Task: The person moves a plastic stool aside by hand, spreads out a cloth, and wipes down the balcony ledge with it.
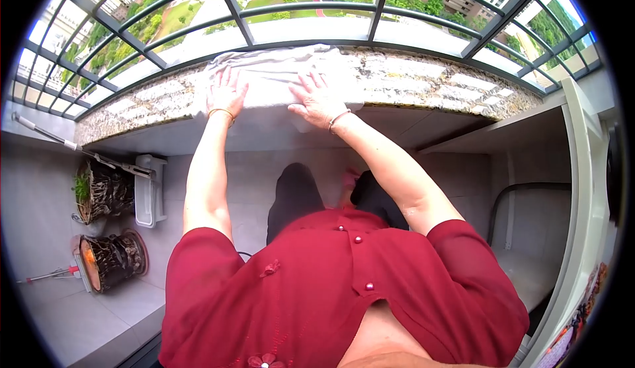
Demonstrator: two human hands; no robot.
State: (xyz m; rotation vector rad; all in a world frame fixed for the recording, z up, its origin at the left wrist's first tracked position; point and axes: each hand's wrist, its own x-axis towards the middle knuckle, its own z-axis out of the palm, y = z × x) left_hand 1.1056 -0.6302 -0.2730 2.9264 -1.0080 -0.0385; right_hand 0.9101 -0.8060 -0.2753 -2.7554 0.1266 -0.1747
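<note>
A white cloth (274,70) lies spread and wrinkled over the middle of the speckled stone ledge (403,80), with part of it at the ledge's front edge. On its left part rests my left hand (226,95), palm down with the fingers spread. My right hand (316,100) lies flat on the cloth's right part, fingers apart. Neither hand grips anything. Each wrist has a thin band on it.
Dark metal window bars (311,7) rise behind the ledge. On the floor at the left are two dark planters (109,191), a white tray (149,193) and a long pole (49,133). A pale frame (582,189) stands at the right.
</note>
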